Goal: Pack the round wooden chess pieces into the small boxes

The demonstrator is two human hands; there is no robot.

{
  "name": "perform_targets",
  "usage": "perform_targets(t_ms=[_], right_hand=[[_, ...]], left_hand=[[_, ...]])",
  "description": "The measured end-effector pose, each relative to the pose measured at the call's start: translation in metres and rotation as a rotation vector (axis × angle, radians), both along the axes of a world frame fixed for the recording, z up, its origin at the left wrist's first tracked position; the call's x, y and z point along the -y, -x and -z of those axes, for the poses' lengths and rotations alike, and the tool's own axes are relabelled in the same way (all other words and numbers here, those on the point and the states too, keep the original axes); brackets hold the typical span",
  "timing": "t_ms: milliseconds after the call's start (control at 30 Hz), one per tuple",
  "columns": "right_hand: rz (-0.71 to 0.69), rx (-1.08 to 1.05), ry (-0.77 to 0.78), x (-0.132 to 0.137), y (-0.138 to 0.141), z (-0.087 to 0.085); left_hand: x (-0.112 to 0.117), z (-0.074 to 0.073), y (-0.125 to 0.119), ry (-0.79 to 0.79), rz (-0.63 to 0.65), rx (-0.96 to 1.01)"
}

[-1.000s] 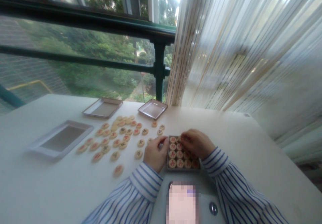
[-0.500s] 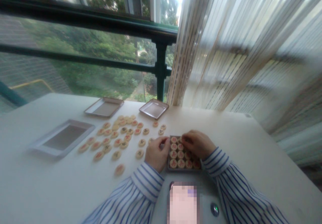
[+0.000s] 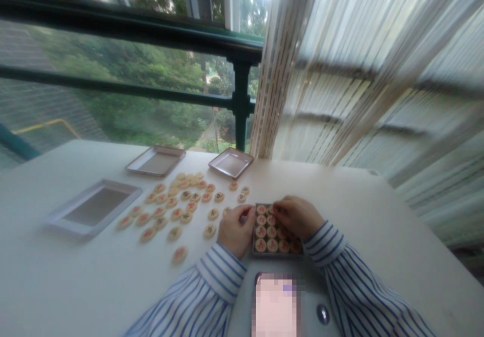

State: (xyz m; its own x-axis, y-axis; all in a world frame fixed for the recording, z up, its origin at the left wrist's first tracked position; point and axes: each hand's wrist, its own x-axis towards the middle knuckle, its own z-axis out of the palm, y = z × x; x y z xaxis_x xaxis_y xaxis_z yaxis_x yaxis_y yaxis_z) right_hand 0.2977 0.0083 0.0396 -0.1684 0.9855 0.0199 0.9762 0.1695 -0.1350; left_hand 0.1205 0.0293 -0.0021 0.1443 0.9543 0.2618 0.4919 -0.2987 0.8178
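A small square tray point(image 3: 278, 255) holds rows of round wooden Chinese chess pieces, several with red characters facing up. My left hand point(image 3: 236, 230) is curled at the tray's left edge, thumb and fingers closed on its rim. Over the tray's far right part rests my right hand point(image 3: 298, 217), its fingers drawn together on a Chinese chess piece point(image 3: 271, 209) in the far row. That hand hides much of the tray's right side. Left of my hands, many loose Chinese chess pieces point(image 3: 176, 214) lie scattered, some red-marked, some dark-marked.
Two shallow trays point(image 3: 161, 173) point(image 3: 231, 175) stand at the table's far edge, and a clear plastic lid point(image 3: 128, 195) lies at left. A phone point(image 3: 276, 306) and a small dark oval object point(image 3: 322, 314) are near me. Beyond the white table point(image 3: 378, 256) are a green railing point(image 3: 241, 90) and a string curtain point(image 3: 280, 74).
Both hands stay almost where they were at the tray. The green light on the small oval object no longer shows. The curtain strands have shifted slightly.
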Motion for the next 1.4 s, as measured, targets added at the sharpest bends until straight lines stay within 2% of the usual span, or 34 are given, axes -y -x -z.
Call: perform_targets(t_ms=[400, 1400], right_hand=[[0.048, -0.031, 0.002, 0.0013, 0.0004, -0.0019], [-0.016, 0.002, 0.022, 0.0011, 0.0039, -0.0069]], left_hand=[[0.0004, -0.0006, -0.0007, -0.004, -0.006, -0.027], [0.0004, -0.001, -0.0001, -0.002, 0.001, -0.005]])
